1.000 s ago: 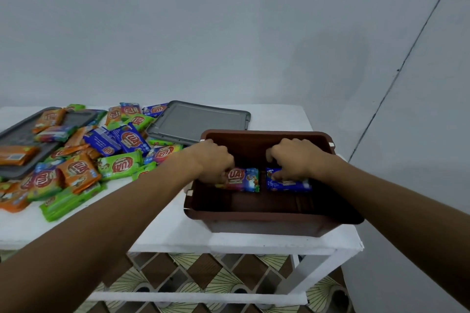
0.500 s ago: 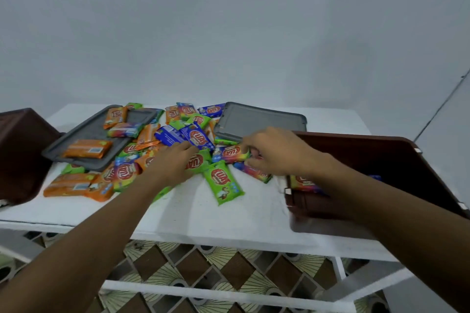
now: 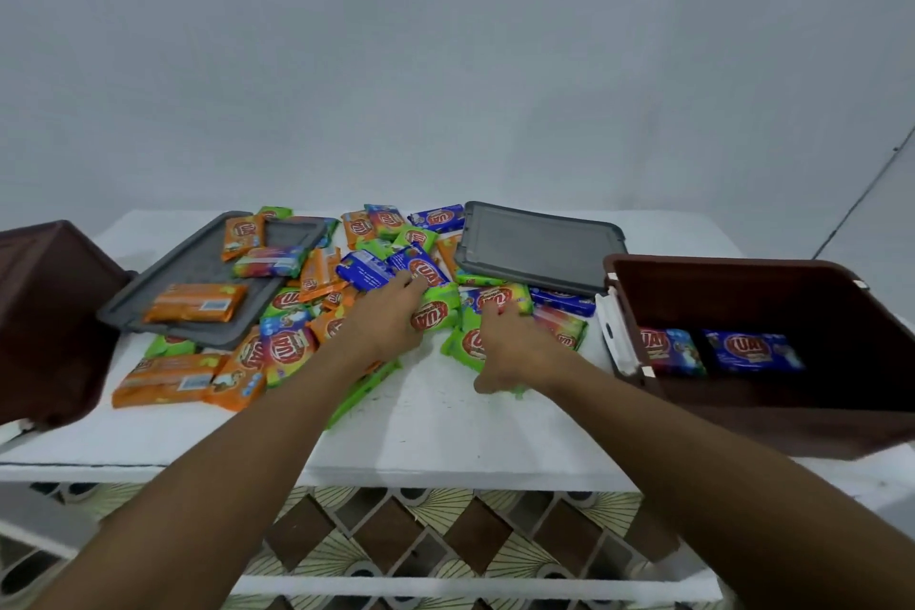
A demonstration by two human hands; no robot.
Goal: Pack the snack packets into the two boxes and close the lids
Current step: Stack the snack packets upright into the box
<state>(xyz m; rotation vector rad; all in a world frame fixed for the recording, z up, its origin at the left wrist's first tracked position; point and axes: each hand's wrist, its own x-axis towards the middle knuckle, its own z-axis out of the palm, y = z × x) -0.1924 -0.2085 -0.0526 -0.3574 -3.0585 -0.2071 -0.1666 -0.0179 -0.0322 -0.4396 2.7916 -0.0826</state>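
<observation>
1. Both hands, inside the brown box [image 3: 733, 266] a second ago, are now laid on the packet pile [image 3: 292, 347] left of it.
2. Grip of the left hand [image 3: 383, 320] cannot be told; the right hand [image 3: 512, 349] is spread flat on a green packet [image 3: 463, 343].
3. Two packets [image 3: 750, 352] are seen inside the box.

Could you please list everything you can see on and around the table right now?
table: one, white, bearing everything else.
right box: one, brown, open, at the table's right end.
left box: one, brown, partly in view at the left edge.
boxed packets: two, one blue, one multicoloured, inside the right box.
left lid: one, grey, beside the left box.
right lid: one, grey, behind the pile.
lid packets: three, two orange, one multicoloured, on the left lid.
loose packets: too overlapped to count; orange, green, blue, multicoloured; heaped mid-table.
left hand: on the pile, grip unclear.
right hand: on the pile, grip unclear.
</observation>
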